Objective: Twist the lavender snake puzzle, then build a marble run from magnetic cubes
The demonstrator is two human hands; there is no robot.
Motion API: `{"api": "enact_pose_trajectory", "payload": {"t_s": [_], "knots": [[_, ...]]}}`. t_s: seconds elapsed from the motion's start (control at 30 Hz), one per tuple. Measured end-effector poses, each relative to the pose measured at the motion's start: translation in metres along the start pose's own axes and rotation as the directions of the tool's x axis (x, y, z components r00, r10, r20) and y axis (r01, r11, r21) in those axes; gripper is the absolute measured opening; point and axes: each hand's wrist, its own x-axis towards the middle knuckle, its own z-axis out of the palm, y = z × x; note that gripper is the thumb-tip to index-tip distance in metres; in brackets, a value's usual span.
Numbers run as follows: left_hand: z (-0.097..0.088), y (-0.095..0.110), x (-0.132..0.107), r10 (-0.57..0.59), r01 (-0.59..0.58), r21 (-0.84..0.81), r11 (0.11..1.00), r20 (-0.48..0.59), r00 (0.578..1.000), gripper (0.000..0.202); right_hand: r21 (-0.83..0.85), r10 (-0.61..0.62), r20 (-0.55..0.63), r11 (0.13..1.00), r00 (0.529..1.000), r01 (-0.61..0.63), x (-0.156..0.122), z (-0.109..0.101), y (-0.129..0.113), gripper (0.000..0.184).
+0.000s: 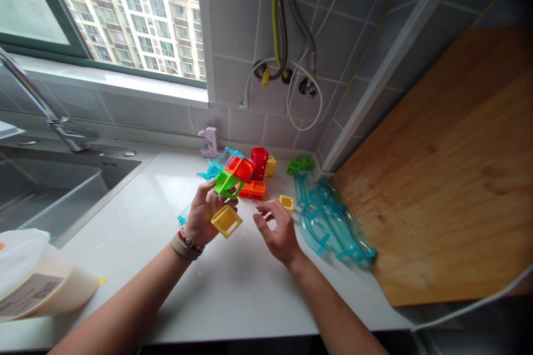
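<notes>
My left hand (204, 216) is closed around several hollow plastic building blocks above the white counter (245, 299). Its fingers grip a green block (227, 184), with an orange-red block (240, 167) against its far side. A yellow block (227, 221) sits at the near side of this hand; whether it joins the green one is hidden by the fingers. To the right, my right hand (280, 230) is empty, its thumb and fingers curved and apart. Just beyond its fingertips a single yellow block (286, 203) lies on the counter.
Behind the hands are orange blocks (255, 190), a red block (259, 162) and green blocks (306, 163). Clear blue track pieces (328, 222) lie by a leaning wooden board (453, 188). A sink (109, 169), a tub (45, 283) and a lilac piece (211, 141) are leftward.
</notes>
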Motion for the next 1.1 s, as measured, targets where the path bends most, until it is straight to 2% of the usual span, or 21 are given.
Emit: {"api": "enact_pose_trajectory", "payload": {"t_s": [0.03,0.1,0.17,0.3,0.47,0.53,0.6,0.73,0.9,1.0,1.1], "knots": [[-0.001,0.0,0.0,-0.011,0.011,-0.006,1.0,0.007,1.0,0.031,0.129,0.075,0.095,0.988,0.993,-0.087,-0.004,0.007,-0.003,0.032],[-0.002,0.0,0.001,-0.031,0.031,0.004,1.0,0.031,0.999,0.032,0.334,0.194,0.263,0.901,0.945,-0.278,-0.01,0.021,-0.006,0.049],[-0.001,-0.002,-0.001,-0.05,0.047,0.061,0.997,0.057,0.997,0.034,0.454,0.252,0.357,0.794,0.899,-0.404,-0.012,0.029,-0.006,0.058],[0.004,-0.009,-0.006,-0.043,0.029,0.188,0.982,0.071,0.997,0.035,0.557,0.284,0.422,0.668,0.861,-0.493,-0.008,0.027,-0.003,0.058],[0.006,-0.008,-0.005,-0.02,0.012,0.18,0.984,0.045,0.999,0.033,0.572,0.321,0.446,0.616,0.835,-0.542,-0.004,0.018,-0.004,0.053],[0.002,-0.001,0.0,0.018,-0.021,0.148,0.989,0.022,1.0,0.029,0.557,0.362,0.424,0.619,0.83,-0.554,-0.003,0.017,-0.001,0.051],[-0.002,0.007,0.004,0.035,-0.034,0.133,0.991,-0.003,0.999,0.025,0.543,0.394,0.351,0.653,0.849,-0.528,-0.002,0.019,0.005,0.052],[-0.005,0.017,0.007,-0.05,0.052,0.128,0.99,-0.018,0.999,0.023,0.527,0.394,0.127,0.751,0.91,-0.398,0.0,0.024,0.02,0.055],[-0.001,0.01,0.003,-0.184,0.187,0.233,0.954,-0.034,0.982,0.025,0.486,0.352,-0.016,0.821,0.936,-0.3,0.002,0.026,0.027,0.05],[0.001,0.002,0.002,-0.178,0.187,0.297,0.937,-0.056,0.982,0.028,0.314,0.307,-0.1,0.912,0.946,-0.263,0.002,0.024,0.022,0.049],[0.0,-0.003,0.004,-0.157,0.168,0.326,0.93,-0.061,0.986,0.027,0.192,0.242,-0.138,0.958,0.96,-0.214,0.001,0.022,0.017,0.048]]}}
